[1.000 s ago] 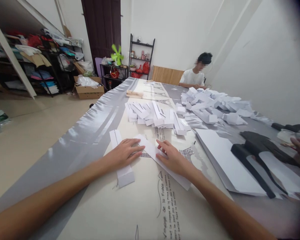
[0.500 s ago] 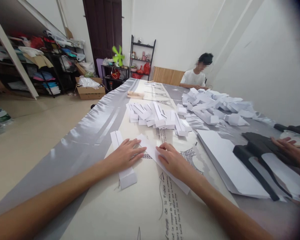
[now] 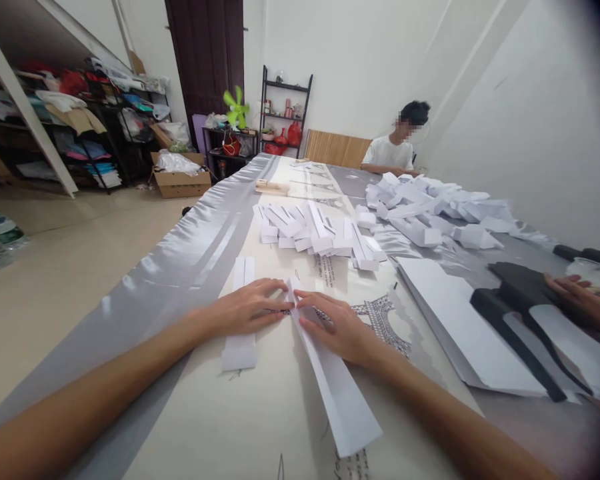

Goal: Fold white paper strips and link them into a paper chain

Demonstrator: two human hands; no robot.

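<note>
A long white paper strip (image 3: 337, 397), creased along its length, slants toward me over the printed table cover (image 3: 205, 413). My right hand (image 3: 333, 320) has its fingers closed on the strip's upper part from the right. My left hand (image 3: 253, 307) touches the same strip's left edge with its fingertips; its fingers are slightly apart. Under my left hand lies another folded paper piece (image 3: 240, 350), partly hidden by the hand. Beyond both hands is a pile of folded white pieces (image 3: 320, 230).
A larger heap of white paper (image 3: 430, 203) lies at the back right, near a seated person (image 3: 393, 150). A paper stack (image 3: 465, 327) and black objects (image 3: 513, 340) are at the right, beside another person's hand (image 3: 575, 290). A wooden block (image 3: 273, 187) sits farther back.
The strip's near end has swung left and toward me, and its fold now stands up. My hands have come closer together. The piece under my left hand has turned straighter.
</note>
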